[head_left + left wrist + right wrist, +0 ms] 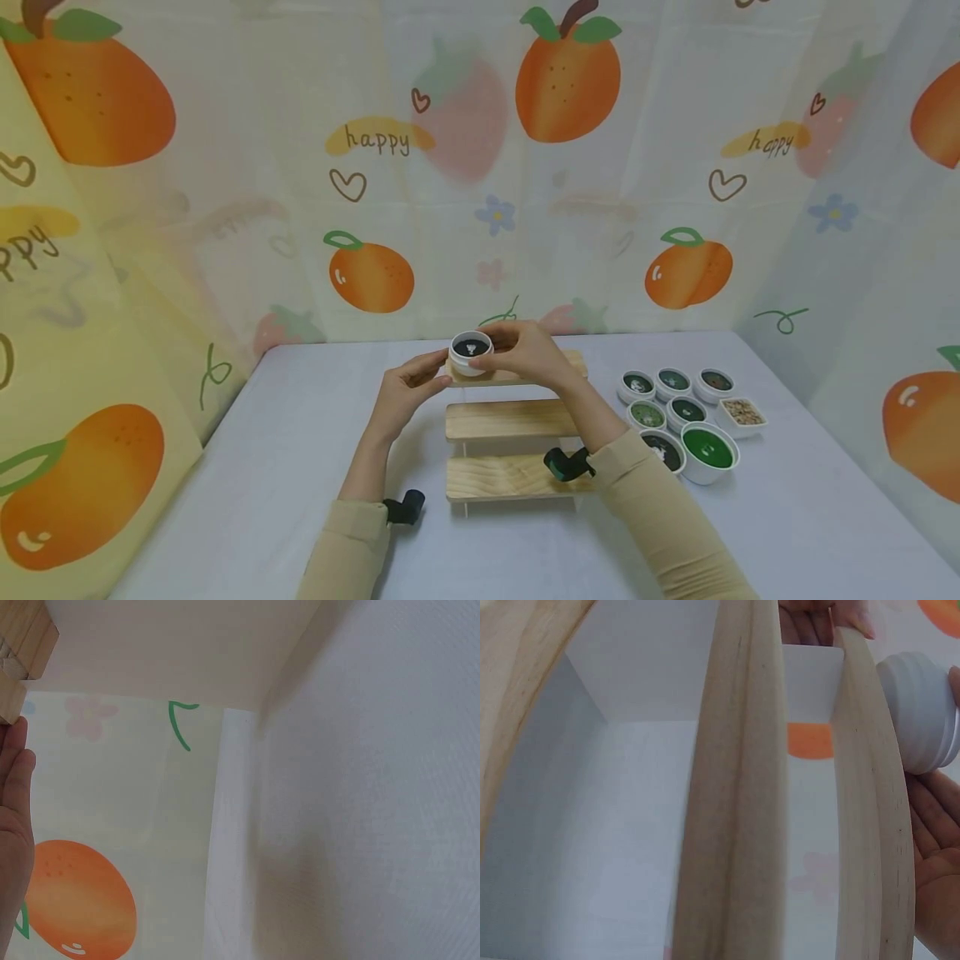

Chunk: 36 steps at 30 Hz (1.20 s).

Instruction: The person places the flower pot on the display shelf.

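A small white cup with dark contents stands upright at the left end of the top board of a three-tier wooden stand. My right hand holds this cup, thumb at its front. In the right wrist view the cup is seen side-on, with the right hand around it beyond the board's edge. At the left end of the top board, my left hand grips the stand between thumb and fingers. In the left wrist view, only its fingers show, with tips at the wood.
Several white cups with green or dark contents stand grouped right of the stand. Among them are a larger green-filled cup and a square dish of pale bits. A fruit-printed curtain hangs behind the white table.
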Each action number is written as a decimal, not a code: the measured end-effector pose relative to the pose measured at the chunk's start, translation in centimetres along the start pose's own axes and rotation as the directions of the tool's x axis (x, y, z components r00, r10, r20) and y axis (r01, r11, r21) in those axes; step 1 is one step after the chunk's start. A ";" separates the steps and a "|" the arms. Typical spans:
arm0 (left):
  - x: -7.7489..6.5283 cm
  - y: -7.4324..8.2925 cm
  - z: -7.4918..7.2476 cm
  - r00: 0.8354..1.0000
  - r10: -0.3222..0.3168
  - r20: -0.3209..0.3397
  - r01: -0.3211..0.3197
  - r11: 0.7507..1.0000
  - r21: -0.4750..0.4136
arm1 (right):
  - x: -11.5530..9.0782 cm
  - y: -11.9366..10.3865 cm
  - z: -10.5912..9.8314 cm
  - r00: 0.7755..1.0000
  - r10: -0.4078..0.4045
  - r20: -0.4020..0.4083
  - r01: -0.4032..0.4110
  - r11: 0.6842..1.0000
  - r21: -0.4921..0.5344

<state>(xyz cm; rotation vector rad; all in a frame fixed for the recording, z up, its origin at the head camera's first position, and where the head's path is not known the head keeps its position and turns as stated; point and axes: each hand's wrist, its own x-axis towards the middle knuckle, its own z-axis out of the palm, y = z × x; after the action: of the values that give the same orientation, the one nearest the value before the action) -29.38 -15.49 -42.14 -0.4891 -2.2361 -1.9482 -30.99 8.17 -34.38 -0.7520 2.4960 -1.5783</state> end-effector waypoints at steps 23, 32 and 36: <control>0.0 0.0 0.2 1.000 0.018 0.001 -0.018 1.000 0.014 | -0.3 0.3 -0.1 1.000 0.016 0.013 -0.016 1.000 0.010; -0.1 -0.2 0.2 1.000 0.010 -0.006 -0.010 1.000 0.023 | -0.8 0.5 -0.6 1.000 0.000 -0.022 0.001 0.999 0.033; -0.1 -0.1 0.2 1.000 0.010 -0.007 -0.010 1.000 0.023 | -1.3 0.5 -1.2 0.999 -0.004 -0.037 0.004 1.000 0.024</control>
<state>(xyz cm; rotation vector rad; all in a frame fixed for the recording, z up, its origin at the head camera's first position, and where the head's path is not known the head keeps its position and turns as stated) -29.29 -15.36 -42.34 -0.4884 -2.2451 -1.9141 -30.45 9.93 -34.49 -0.7321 2.4976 -1.6350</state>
